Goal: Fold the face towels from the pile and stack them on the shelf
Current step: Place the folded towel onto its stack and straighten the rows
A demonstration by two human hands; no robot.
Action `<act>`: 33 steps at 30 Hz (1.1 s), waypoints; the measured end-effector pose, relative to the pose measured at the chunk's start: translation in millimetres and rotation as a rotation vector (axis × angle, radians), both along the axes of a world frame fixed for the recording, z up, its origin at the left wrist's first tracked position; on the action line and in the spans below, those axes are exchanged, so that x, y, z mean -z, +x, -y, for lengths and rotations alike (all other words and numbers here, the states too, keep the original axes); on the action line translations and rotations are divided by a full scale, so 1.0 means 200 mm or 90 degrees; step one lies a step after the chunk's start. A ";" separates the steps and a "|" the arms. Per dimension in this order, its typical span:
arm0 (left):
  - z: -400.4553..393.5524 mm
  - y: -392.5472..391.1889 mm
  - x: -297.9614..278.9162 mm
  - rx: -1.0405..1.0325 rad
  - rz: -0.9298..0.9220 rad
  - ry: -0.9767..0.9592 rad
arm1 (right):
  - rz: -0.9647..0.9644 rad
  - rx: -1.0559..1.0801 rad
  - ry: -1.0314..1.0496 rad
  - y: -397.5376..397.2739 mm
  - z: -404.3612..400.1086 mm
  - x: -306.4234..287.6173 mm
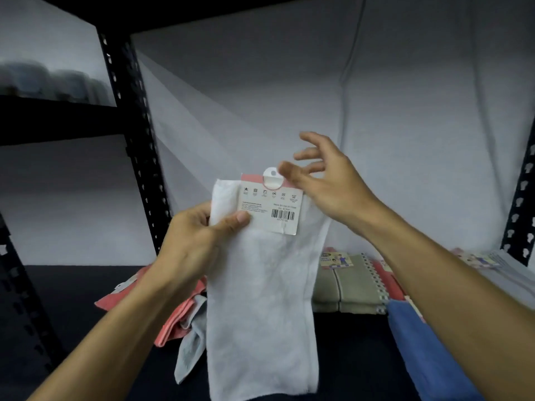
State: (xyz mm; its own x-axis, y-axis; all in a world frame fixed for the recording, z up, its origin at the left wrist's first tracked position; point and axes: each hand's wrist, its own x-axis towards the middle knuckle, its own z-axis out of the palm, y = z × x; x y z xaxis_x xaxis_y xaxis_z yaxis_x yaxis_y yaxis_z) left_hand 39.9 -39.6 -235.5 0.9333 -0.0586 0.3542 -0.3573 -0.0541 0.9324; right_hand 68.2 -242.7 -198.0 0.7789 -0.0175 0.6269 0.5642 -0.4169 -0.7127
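A white towel [260, 299] is held up above the shelf [72, 299], hanging lengthwise, with a card label [270, 204] at its top edge. Its upper left corner is pinched between thumb and fingers [241, 218] of the left hand [194, 244]. The right hand [327, 180] is spread open just beside the label, gripping nothing. Behind, a pink towel [173, 322], an olive folded towel [347, 285] and a blue towel [419, 342] are seen on the shelf.
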 end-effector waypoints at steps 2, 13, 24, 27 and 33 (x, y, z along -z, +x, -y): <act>0.01 -0.02 0.02 -0.009 -0.005 -0.066 | -0.054 -0.030 0.135 -0.04 0.06 0.09; 0.01 -0.04 0.10 -0.030 -0.044 -0.201 | -0.028 -0.152 0.339 -0.16 0.02 0.35; -0.01 -0.07 0.08 -0.064 -0.022 -0.147 | 0.163 0.007 0.162 -0.16 0.03 0.26; -0.01 -0.08 0.06 -0.062 -0.020 -0.142 | 0.252 0.057 0.070 -0.15 0.04 0.26; -0.04 -0.10 0.03 -0.063 0.000 -0.099 | 0.380 0.116 -0.016 -0.10 0.05 0.26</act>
